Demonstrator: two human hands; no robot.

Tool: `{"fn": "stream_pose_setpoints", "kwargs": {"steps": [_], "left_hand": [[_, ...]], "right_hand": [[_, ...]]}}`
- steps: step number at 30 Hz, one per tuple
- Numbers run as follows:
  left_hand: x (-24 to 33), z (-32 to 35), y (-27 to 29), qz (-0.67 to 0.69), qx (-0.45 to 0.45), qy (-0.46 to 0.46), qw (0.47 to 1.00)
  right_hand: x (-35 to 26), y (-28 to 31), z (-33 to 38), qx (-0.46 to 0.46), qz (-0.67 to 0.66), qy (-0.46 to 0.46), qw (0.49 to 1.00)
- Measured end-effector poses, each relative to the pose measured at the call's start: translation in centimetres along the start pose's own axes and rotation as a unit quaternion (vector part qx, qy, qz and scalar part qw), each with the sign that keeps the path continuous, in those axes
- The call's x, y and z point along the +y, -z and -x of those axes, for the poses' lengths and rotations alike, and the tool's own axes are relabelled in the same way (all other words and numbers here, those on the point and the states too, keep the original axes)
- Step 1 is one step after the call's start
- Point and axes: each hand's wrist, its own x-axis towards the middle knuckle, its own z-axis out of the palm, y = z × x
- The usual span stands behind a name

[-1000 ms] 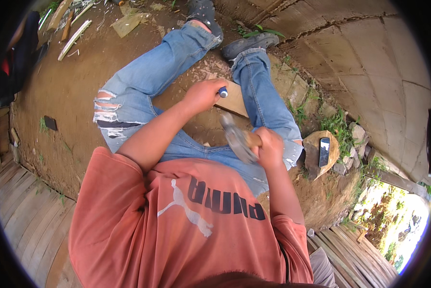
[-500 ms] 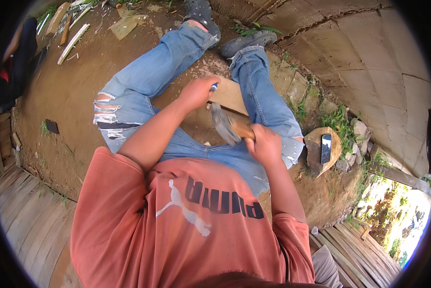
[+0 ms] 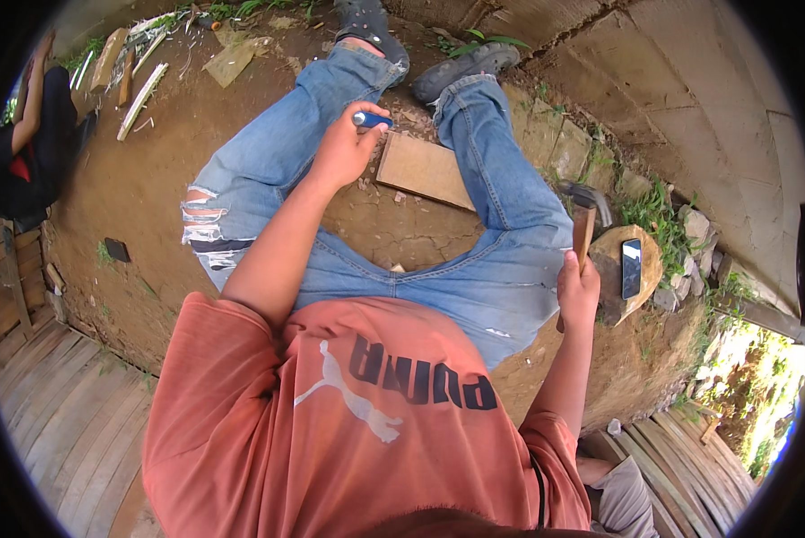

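My left hand (image 3: 344, 151) is closed around a short blue-handled tool (image 3: 375, 119) with a pale metallic end, held just above the far left corner of a flat wooden board (image 3: 426, 172). No blade shows, so its exact kind is unclear. The board lies on the ground between my legs, its right end against my right leg. Out beside my right knee, my right hand (image 3: 579, 291) grips a hammer (image 3: 584, 235) by its wooden handle. The hammer's metal head points away from me, off to the right and apart from the board.
A phone (image 3: 632, 267) rests on a cut wood block (image 3: 610, 247) close to the hammer. Another dark flat object (image 3: 116, 250) lies on the dirt at left. Wood strips (image 3: 142, 100) are scattered at the far left, near another person (image 3: 36, 143). A wall (image 3: 689, 117) rises at right.
My right hand has swung the hammer from over my lap out to the right. My left hand has lifted and moved slightly away and left, turning the blue tool sideways, uncovering more of the board.
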Motion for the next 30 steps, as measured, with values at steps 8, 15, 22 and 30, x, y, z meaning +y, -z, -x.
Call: {"fn": "stream_pose_setpoints", "kwargs": {"steps": [8, 15, 22, 30], "left_hand": [[3.7, 1.4, -0.7, -0.199, -0.109, -0.022, 0.974], [4.6, 2.2, -1.5, -0.226, -0.113, -0.032, 0.967], [3.6, 3.3, -2.7, -0.253, -0.124, -0.066, 0.957], [3.6, 4.5, -4.0, -0.249, -0.120, -0.109, 0.955]], "right_hand": [[3.3, 0.3, -1.2, -0.031, -0.159, -0.042, 0.986], [2.7, 0.2, -1.2, -0.045, -0.173, -0.041, 0.983], [3.0, 0.1, -1.4, -0.046, -0.177, -0.049, 0.982], [2.5, 0.2, -1.5, -0.044, -0.144, -0.049, 0.987]]}}
